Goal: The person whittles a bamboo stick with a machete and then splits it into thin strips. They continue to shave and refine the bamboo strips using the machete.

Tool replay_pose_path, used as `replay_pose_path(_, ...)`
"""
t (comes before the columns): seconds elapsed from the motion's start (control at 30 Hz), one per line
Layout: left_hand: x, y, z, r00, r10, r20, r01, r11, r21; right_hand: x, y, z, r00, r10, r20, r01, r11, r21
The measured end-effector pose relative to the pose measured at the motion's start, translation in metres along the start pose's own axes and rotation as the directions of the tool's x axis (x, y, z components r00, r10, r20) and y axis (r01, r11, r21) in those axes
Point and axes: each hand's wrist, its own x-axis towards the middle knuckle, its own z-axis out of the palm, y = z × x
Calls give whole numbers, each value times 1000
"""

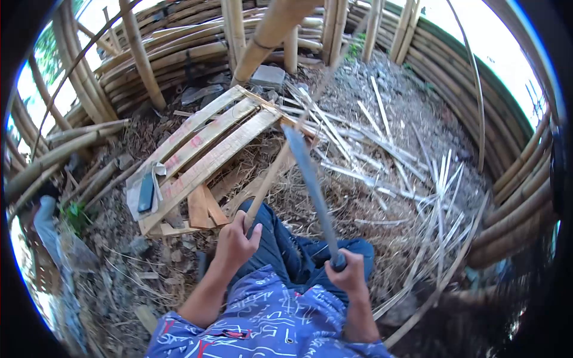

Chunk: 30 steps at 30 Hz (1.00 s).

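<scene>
My left hand (237,240) is wrapped round the lower end of a thin bamboo strip (270,179), which slants up and away to the right. In my right hand (348,273) is the dark handle of a long machete (315,190). Its grey blade points up and forward, and its broad tip lies over or close beside the strip; whether they touch I cannot tell. Both hands are above my crossed legs in dark trousers.
A slatted wooden pallet (209,149) lies ahead to the left, with a dark phone-like object (145,192) on its near corner. Split bamboo strips (382,161) are scattered to the right. Bamboo poles (143,59) surround the spot, and a grey block (268,77) rests behind the pallet.
</scene>
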Motion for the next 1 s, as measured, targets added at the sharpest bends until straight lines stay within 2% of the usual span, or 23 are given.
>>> replay_pose_path(0.07, 6, 2, -4, 999, 8, -43, -8, 1000, -17, 2, -11, -3, 999, -3, 49, 4, 999, -36)
replay_pose_path(0.13, 11, 6, -13, 999, 31, 5, -32, 998, 55, 8, -20, -6, 997, -35, 72, 41, 996, -84)
replay_pose_path(0.2, 9, 14, -15, 998, 44, -34, -41, 996, 85, 21, -30, -9, 979, -203, 14, 203, 967, -156)
replay_pose_path(0.27, 7, 24, -17, 992, 122, 35, -125, 989, 79, 35, -50, -17, 980, -196, 38, 200, 960, -194)
replay_pose_path(0.33, 1, 36, -19, 988, 155, 17, -156, 987, 45, 48, -67, -21, 960, -281, 11, 274, 923, -269)
replay_pose_path(0.37, 1, 39, -20, 980, 199, 30, -200, 977, 71, 54, -66, -23, 961, -276, 23, 267, 903, -336)
replay_pose_path(0.47, 3, 47, -25, 961, 273, 48, -277, 957, 88, 66, -76, -35, 954, -299, 18, 285, 887, -363)
replay_pose_path(0.5, 3, 52, -28, 958, 279, 63, -283, 956, 75, 66, -79, -39, 966, -259, 9, 247, 905, -347)
replay_pose_path(0.67, 4, 63, -30, 937, 340, 82, -342, 940, 12, 69, -68, -51, 953, -292, -79, 236, 883, -406)
replay_pose_path(0.8, 1, 73, -38, 931, 327, 160, -335, 942, 24, 72, -60, -69, 976, -174, -127, 115, 919, -378)
replay_pose_path(0.87, 0, 74, -40, 930, 322, 179, -334, 942, 39, 72, -52, -71, 969, -211, -126, 124, 863, -489)
replay_pose_path(0.93, 0, 74, -42, 942, 297, 156, -310, 949, 67, 71, -44, -74, 971, -198, -132, 110, 865, -489)
replay_pose_path(0.97, -1, 70, -46, 941, 292, 170, -307, 949, 68, 73, -33, -78, 966, -165, -201, 53, 881, -470)
replay_pose_path(1.0, -2, 64, -52, 955, 272, 118, -283, 955, 88, 75, -27, -84, 954, -128, -269, -7, 894, -448)
